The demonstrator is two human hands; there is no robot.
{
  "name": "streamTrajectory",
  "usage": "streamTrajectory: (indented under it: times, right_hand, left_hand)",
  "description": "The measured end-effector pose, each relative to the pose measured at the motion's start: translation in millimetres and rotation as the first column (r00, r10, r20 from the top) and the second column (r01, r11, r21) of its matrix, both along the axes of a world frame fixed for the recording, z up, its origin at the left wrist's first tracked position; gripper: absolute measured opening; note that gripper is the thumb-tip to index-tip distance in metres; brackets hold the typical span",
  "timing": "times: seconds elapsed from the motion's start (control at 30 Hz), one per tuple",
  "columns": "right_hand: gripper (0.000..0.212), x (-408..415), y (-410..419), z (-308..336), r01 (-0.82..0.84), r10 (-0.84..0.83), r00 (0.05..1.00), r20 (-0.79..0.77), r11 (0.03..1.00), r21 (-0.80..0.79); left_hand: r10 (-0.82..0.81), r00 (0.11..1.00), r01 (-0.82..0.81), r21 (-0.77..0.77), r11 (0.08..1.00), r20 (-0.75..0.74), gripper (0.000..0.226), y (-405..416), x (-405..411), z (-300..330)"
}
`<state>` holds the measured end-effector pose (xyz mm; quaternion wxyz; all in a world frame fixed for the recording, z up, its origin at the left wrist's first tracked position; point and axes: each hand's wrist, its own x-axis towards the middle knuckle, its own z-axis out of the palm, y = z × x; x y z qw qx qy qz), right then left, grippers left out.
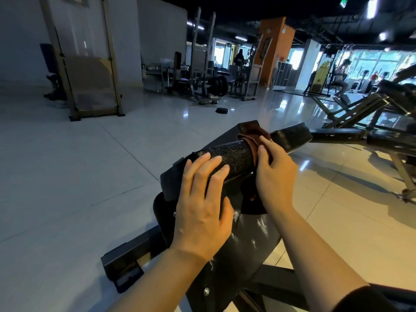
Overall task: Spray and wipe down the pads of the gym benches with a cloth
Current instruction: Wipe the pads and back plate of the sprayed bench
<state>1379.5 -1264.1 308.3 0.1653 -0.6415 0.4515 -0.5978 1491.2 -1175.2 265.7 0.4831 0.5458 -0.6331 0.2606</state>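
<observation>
Mid-wipe, by the look of it. Right hand (275, 174) presses a dark brown cloth (252, 140) around the far end of a cracked black vinyl roller pad (234, 157), fingers curled over the fabric, thumb side toward the pad. The cloth wraps the roller and a tail hangs below it near the frame. Left hand (203, 200) lies flat on the near end of the same roller, fingers spread and relaxed, holding nothing, likely steadying it.

A second black cylindrical roller pad (290, 136) sits just beyond the cloth, on the other side of the post; cannot tell if it has been wiped. Below the hands, the black angled bench pad (254, 239) shows pale streaks or glare, maybe spray or wear, unclear which. No spray bottle in view.

Progress judgement: partway through this bench. The near roller is being wiped now; the far roller and the large pad probably remain, and other dark bench frames (351, 134) stand at right on the glossy tiled floor (90, 165), apparently untouched. A round black weight plate (222, 110) lies on the floor farther off.
</observation>
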Motion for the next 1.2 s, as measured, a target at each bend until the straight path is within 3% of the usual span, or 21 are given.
streamTrajectory:
  times: [0.1, 0.17, 0.27, 0.33, 0.43, 0.57, 0.63, 0.73, 0.87, 1.0, 1.1, 1.2]
  right_hand:
    - [0.031, -3, 11, -1, 0.004, -0.03, 0.982, -0.184, 0.99, -0.141]
    - [0.036, -12, 3, 1, -0.116, 0.095, 0.963, -0.251, 0.991, -0.072]
    - [0.047, -16, -6, 6, -0.291, 0.303, 0.95, -0.071, 0.946, 0.142]
    - [0.045, -9, -4, 6, -0.225, 0.231, 0.972, -0.036, 0.965, 0.134]
    - [0.038, -1, 14, 3, -0.111, 0.113, 0.984, -0.136, 0.993, 0.027]
    - [0.038, -4, 23, 1, -0.213, 0.16, 0.924, -0.347, 0.969, -0.121]
    - [0.05, -10, 15, 4, -0.258, 0.229, 0.899, -0.372, 0.966, -0.03]
    - [0.061, -11, 5, 5, -0.239, 0.262, 0.933, -0.246, 0.964, 0.119]
    - [0.042, 7, 24, -3, -0.176, 0.168, 0.964, -0.204, 0.984, -0.022]
    - [0.046, 7, 39, 0, -0.335, 0.257, 0.897, -0.36, 0.926, -0.174]
    - [0.061, -6, 22, 7, -0.226, 0.196, 0.887, -0.419, 0.974, -0.022]
    - [0.07, -3, 20, 5, -0.209, 0.239, 0.925, -0.296, 0.969, 0.129]
  left_hand:
    - [0.009, 1.0, -0.009, -0.002, 1.0, -0.002, 0.062, -1, -1, 0]
    - [0.013, 1.0, -0.013, 0.001, 1.0, -0.007, 0.065, -1, -2, 0]
    - [0.002, 1.0, -0.002, 0.012, 1.0, -0.006, 0.063, 2, -2, 1]
    - [0.002, 1.0, -0.002, 0.022, 1.0, -0.002, 0.061, 2, -1, 2]
    - [0.004, 1.0, -0.003, 0.031, 1.0, -0.004, 0.063, 2, 0, 0]
    - [0.004, 1.0, -0.004, 0.025, 1.0, -0.01, 0.065, 1, -2, 0]
    - [-0.016, 1.0, 0.016, 0.022, 1.0, -0.02, 0.067, 3, -2, 1]
    - [-0.072, 0.996, 0.073, 0.005, 0.997, -0.051, 0.066, 7, 4, 3]
    - [-0.012, 0.998, 0.008, -0.064, 0.998, -0.063, 0.061, 10, 18, 9]
    - [-0.021, 0.996, 0.018, -0.037, 0.999, -0.082, 0.064, 13, 26, 9]
    - [-0.019, 0.996, 0.02, 0.014, 1.0, -0.092, 0.066, 16, 25, 5]
    - [-0.019, 0.996, 0.021, 0.028, 0.999, -0.088, 0.066, 19, 25, 6]
